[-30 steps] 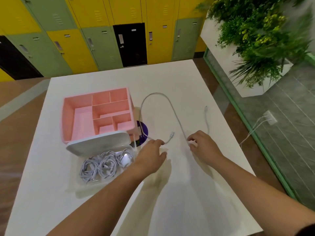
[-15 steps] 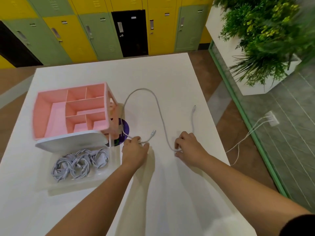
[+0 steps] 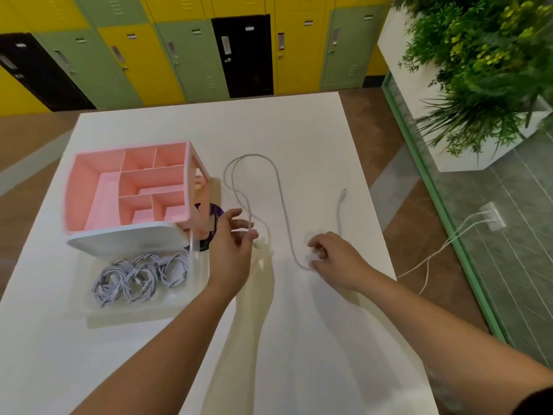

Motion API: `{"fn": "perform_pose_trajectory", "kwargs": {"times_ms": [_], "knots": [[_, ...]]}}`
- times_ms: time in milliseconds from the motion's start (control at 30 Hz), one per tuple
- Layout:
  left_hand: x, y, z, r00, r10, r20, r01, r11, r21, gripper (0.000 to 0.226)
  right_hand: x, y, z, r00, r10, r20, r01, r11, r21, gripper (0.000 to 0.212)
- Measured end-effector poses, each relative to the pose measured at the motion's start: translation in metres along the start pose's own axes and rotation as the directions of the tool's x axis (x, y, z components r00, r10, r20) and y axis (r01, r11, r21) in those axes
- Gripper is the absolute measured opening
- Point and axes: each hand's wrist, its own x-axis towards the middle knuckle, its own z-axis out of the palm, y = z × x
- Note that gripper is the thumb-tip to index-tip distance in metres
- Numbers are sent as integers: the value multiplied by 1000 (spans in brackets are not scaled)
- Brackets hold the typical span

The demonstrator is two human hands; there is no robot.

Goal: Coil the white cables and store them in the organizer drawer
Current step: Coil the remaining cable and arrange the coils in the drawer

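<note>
Lightly, left hand (image 3: 232, 245) and right hand (image 3: 336, 259) pinch the white cable (image 3: 281, 190).

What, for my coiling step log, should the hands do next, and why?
Probably bring the right hand, with its pinched stretch, to the left hand as another loop: the white cable lies mostly uncoiled on the table, both hands gripping it.

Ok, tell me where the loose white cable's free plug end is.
In the head view the free plug end lies on the white table, right of centre, just beyond the right hand that pinches the loose white cable.
</note>
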Motion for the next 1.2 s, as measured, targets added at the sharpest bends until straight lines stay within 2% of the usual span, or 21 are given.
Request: {"fn": "perform_pose_trajectory", "kwargs": {"times_ms": [100, 167, 267, 367, 467, 567, 700, 767, 867, 967, 1067, 1133, 1200], "knots": [[-7, 13, -5, 997, 37, 67, -36, 999, -17, 28, 2, -10, -18, 999, -46, -19, 46, 998, 32, 49], [-12, 22, -8, 993, 42, 108, -39, 999, -32, 26, 5, -24, -29, 981, -167, -98, 167, 986, -12, 57], [-18, 38, -10, 980, 63, 191, -59, 998, -31, 25, 10, -51, -40, 908, -376, -183, 358, 926, -123, 62], [-23, 51, -11, 959, 90, 269, -88, 996, -21, 22, 18, -73, -47, 821, -510, -256, 480, 860, -173, 43], [-24, 60, -17, 958, 119, 261, -129, 991, 21, 19, 22, -81, -55, 780, -545, -307, 521, 838, -164, 17], [-21, 71, -28, 955, 68, 288, -110, 985, 133, 14, 21, -89, -67, 720, -599, -349, 532, 800, -276, 10], [-18, 86, -48, 948, -20, 319, -46, 979, 198, 33, 22, -103, -85, 669, -647, -367, 545, 762, -349, 13], [-18, 100, -58, 947, -26, 320, -1, 996, 84, 36, 23, -108, -89, 707, -604, -366, 544, 797, -264, 12], [-19, 125, -74, 925, -23, 379, 97, 979, -178, 36, 19, -123, -85, 831, -364, -420, 443, 890, 105, 4], [-20, 144, -86, 898, 42, 438, 107, 945, -309, 32, 12, -147, -73, 887, -184, -424, 365, 841, 400, 9], [-20, 156, -97, 861, 118, 494, 120, 898, -424, 27, -1, -173, -52, 923, -131, -361, 289, 856, 429, 25], [-18, 162, -104, 846, 174, 504, 87, 887, -453, 26, -13, -188, -36, 954, -148, -262, 236, 907, 350, 33], [-14, 162, -113, 863, 191, 469, 48, 891, -451, 24, -29, -204, -22, 974, -169, -148, 197, 960, 199, 34]]}}
